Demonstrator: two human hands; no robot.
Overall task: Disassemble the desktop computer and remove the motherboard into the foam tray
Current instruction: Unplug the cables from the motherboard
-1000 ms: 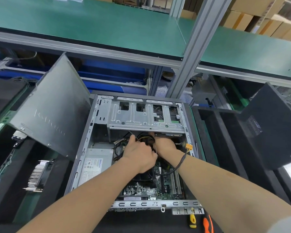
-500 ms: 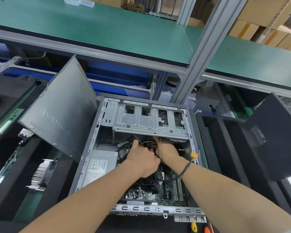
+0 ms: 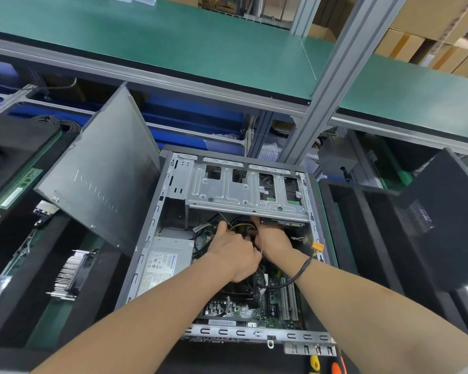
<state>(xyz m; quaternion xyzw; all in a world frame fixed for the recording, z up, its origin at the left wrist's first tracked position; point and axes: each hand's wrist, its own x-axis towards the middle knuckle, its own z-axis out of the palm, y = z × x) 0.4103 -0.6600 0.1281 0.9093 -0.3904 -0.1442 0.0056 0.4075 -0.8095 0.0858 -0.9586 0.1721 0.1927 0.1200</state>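
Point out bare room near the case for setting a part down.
Free: the foam tray's long compartments, between the case's right wall and the leaning black panel; also the green shelf above. Crowded: under the drive cage, where the left hand grips cables beside the right hand.

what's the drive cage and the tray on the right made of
Drive cage: bare stamped sheet metal, likely steel; dull silver sheen, pressed ribs, punched holes.
Tray: seems black foam; matte, thick walls, no shine.
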